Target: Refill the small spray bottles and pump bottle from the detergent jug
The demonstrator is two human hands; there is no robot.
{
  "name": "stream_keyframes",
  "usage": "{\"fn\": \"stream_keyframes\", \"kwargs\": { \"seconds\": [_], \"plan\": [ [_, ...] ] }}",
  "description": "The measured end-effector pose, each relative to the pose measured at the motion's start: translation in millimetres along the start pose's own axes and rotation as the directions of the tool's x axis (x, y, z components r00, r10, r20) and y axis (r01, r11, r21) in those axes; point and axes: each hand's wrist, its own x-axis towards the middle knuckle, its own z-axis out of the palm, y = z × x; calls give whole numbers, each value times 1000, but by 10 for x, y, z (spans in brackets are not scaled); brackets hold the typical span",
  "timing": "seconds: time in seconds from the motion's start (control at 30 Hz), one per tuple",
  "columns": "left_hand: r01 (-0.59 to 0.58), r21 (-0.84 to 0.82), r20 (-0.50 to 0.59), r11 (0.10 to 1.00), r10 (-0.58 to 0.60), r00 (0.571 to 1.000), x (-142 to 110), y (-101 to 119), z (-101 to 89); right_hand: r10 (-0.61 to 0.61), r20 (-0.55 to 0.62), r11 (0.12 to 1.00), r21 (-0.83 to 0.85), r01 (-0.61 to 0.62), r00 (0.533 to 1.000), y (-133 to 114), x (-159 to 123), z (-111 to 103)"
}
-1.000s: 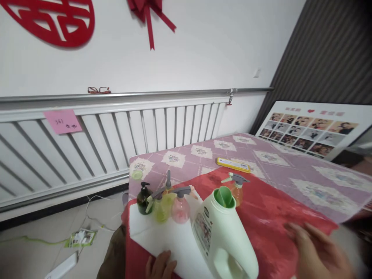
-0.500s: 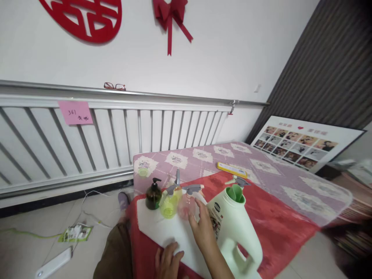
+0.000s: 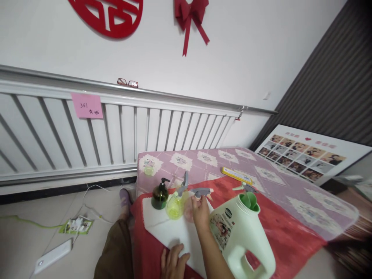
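Note:
My right hand (image 3: 201,212) is closed round the neck of a pink spray bottle (image 3: 188,211) with a grey trigger head; the bottle stands upright and my hand covers part of it. Fingers spread, my left hand (image 3: 174,260) lies at the near edge of a white cloth (image 3: 159,229) and holds nothing. Just left of the pink bottle is a yellow spray bottle (image 3: 174,210), with another grey-headed spray bottle (image 3: 185,180) partly hidden behind it. A dark green pump bottle (image 3: 159,197) stands furthest left. Beside my right forearm rises a big pale green jug (image 3: 243,228) with a green piece in its mouth.
A red cloth (image 3: 290,228) covers part of the flowered purple surface (image 3: 270,162). On it lie a yellow-edged box (image 3: 236,175), another spray head (image 3: 247,188) and a small pale green lid (image 3: 148,170). A white radiator (image 3: 168,128) lines the wall; a power strip (image 3: 76,226) is on the floor.
My right hand has moved up the pink spray bottle and closed round its neck; before, its fingers were apart at the bottle's side. My left hand stays flat. The camera view has shifted slightly.

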Motion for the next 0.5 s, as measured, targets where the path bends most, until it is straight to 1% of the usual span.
{"fn": "stream_keyframes", "kwargs": {
  "seconds": [0.13,0.3,0.4,0.5],
  "plan": [
    [-1,-36,-16,999,1,1000,-9,-16,13,-38,45,999,12,37,998,-120,-10,-125],
    [3,-46,-68,999,-6,998,-63,-72,35,-93,140,995,32,90,986,-418,-163,-406],
    [-54,-15,-60,998,53,997,-89,-144,7,-111,210,994,46,104,971,-570,-338,-604],
    [-113,-8,-57,994,112,992,-113,-207,-55,-106,317,992,97,78,942,-619,-549,-761]
  ]
}}
